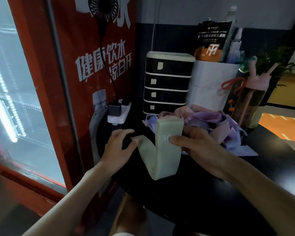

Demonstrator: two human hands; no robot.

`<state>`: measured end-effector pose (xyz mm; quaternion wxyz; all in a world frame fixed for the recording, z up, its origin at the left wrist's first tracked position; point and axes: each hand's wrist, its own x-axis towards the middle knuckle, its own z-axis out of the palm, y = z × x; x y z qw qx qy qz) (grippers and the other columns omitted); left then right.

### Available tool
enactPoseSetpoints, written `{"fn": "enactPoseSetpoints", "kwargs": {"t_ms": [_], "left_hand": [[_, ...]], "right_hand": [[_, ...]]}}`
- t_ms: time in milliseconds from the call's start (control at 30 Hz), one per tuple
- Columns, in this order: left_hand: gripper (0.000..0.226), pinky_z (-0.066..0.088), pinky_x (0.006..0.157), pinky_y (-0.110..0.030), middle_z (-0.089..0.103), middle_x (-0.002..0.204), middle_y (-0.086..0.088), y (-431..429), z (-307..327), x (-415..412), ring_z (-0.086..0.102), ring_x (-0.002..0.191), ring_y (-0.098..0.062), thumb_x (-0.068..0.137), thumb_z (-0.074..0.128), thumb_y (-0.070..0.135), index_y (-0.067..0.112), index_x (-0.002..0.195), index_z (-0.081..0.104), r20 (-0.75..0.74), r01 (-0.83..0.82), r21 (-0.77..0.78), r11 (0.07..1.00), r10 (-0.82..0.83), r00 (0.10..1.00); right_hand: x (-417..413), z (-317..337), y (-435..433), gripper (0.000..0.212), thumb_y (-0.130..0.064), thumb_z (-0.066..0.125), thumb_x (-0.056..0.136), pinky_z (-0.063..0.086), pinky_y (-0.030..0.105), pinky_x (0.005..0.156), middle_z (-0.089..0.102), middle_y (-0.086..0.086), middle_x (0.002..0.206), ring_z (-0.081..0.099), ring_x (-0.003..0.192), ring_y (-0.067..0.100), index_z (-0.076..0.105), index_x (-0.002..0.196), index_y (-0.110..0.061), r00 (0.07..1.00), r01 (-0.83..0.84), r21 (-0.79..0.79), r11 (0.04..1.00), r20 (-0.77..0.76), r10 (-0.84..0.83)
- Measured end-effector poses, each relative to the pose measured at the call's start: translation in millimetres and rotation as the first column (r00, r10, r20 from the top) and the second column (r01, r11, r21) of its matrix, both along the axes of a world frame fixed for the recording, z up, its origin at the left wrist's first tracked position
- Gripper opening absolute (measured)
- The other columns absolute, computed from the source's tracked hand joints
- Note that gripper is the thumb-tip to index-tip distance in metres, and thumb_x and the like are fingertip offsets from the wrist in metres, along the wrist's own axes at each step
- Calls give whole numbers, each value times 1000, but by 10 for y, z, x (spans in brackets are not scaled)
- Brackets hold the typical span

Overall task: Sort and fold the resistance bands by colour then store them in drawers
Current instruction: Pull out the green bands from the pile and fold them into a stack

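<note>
Green resistance band [167,157], one, pinched by right hand [194,143], left hand [117,145] gripping its end, four drawers [167,86]

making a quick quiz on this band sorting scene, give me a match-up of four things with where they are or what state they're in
1 green band
2 drawer unit
3 power strip
4 pink-lidded bottle

A all four drawers closed
B just right of the white bag
C gripped by the right hand
D carries a black plug, left of the drawers

Pairs: 1-C, 2-A, 3-D, 4-B
</note>
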<state>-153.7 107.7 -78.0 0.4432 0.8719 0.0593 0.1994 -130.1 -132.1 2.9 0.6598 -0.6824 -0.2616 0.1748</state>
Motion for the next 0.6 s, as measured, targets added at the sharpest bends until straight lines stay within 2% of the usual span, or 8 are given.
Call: {"fn": "enactPoseSetpoints", "kwargs": {"t_ms": [100, 233, 300, 367, 400, 500, 567, 600], "left_hand": [[54, 31, 115, -45, 54, 137, 2, 51, -60, 242, 50, 130, -20, 92, 62, 47, 30, 141, 46, -184, -16, 152, 988, 44, 982], [68, 47, 104, -42, 66, 121, 5, 116, -183, 429, 61, 117, -14, 69, 69, 60, 27, 128, 57, -79, 36, -25, 999, -38, 996], [51, 50, 99, -36, 69, 113, 7, 131, -209, 475, 63, 109, -9, 76, 72, 50, 27, 120, 61, -61, 57, -80, 995, -62, 996], [12, 49, 92, -24, 70, 105, 7, 97, -155, 453, 65, 102, -9, 95, 62, 25, 27, 107, 65, -23, 68, -163, 984, -73, 997], [17, 47, 90, -19, 71, 102, 7, 75, -112, 444, 64, 101, -10, 103, 51, 20, 27, 101, 66, -14, 61, -217, 974, -66, 998], [43, 43, 99, -26, 71, 111, 6, 78, -51, 423, 63, 108, -8, 107, 31, 44, 24, 112, 70, -91, 33, -398, 917, -75, 993], [47, 43, 101, -29, 69, 118, 5, 90, -90, 442, 62, 110, -7, 99, 42, 58, 24, 121, 65, -109, 49, -413, 910, -103, 989], [54, 45, 102, -30, 68, 120, 5, 88, -109, 443, 62, 111, -8, 90, 53, 65, 24, 124, 62, -118, 48, -366, 929, -97, 988]], "right_hand": [[54, -23, 87, 44, -18, 67, 79, 54, 34, 92, 70, 15, 116, 66, 110, 30, 64, 119, 0, 1000, -6, 0, 1000, -17, 6], [160, -96, 264, 25, -9, 63, 90, 52, 40, 96, 72, 15, 112, 67, 106, 30, 67, 114, -1, 999, 40, -23, 999, -27, -41], [261, -185, 392, 19, -9, 64, 92, 53, 41, 92, 73, 16, 108, 69, 101, 30, 70, 108, -2, 997, 72, -60, 996, -23, -74], [380, -283, 526, 18, -13, 65, 93, 56, 39, 85, 74, 16, 104, 70, 96, 31, 72, 104, -1, 994, 107, -117, 987, -16, -110], [430, -321, 588, 19, -15, 65, 93, 57, 36, 78, 74, 17, 102, 70, 90, 28, 72, 102, 0, 991, 128, -149, 981, -16, -131], [567, -452, 734, 34, -22, 67, 92, 48, 25, 61, 69, 28, 95, 63, 72, 23, 66, 98, 12, 981, 192, -247, 950, 7, -196], [617, -514, 793, 41, -25, 67, 92, 40, 22, 56, 58, 34, 80, 54, 64, 21, 60, 85, 15, 976, 219, -312, 924, 52, -214], [625, -524, 813, 38, -24, 66, 92, 37, 20, 52, 53, 27, 70, 51, 60, 18, 59, 79, 10, 973, 230, -343, 911, 78, -217]]}}
